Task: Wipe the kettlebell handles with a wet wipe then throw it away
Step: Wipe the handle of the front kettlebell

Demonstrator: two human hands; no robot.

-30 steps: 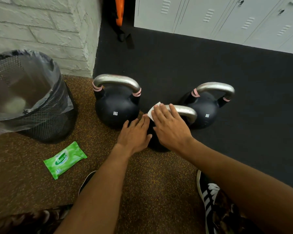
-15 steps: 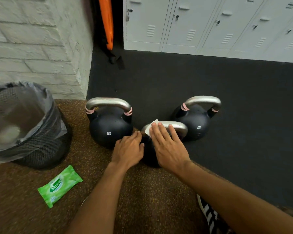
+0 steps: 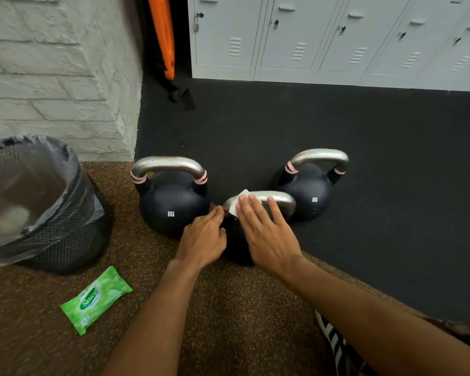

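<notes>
Three black kettlebells with steel handles stand on the floor. The left kettlebell (image 3: 174, 204) and the right kettlebell (image 3: 310, 196) are untouched. The near kettlebell (image 3: 236, 245) sits between them, mostly hidden by my hands. My right hand (image 3: 263, 232) lies flat over its handle (image 3: 282, 200), pressing a white wet wipe (image 3: 238, 204) against the left end of the bar. My left hand (image 3: 204, 240) rests on that kettlebell's left side, fingers together, holding nothing.
A black mesh bin (image 3: 38, 210) with a plastic liner stands at the left by the white brick wall. A green wet-wipe pack (image 3: 95, 299) lies on the brown speckled floor. Grey lockers (image 3: 337, 36) line the back. My striped shoe (image 3: 337, 346) is at the bottom right.
The camera has tilted up and back, so more lockers show. My hands have stayed on the near kettlebell, with the wipe still at the left end of its handle.
</notes>
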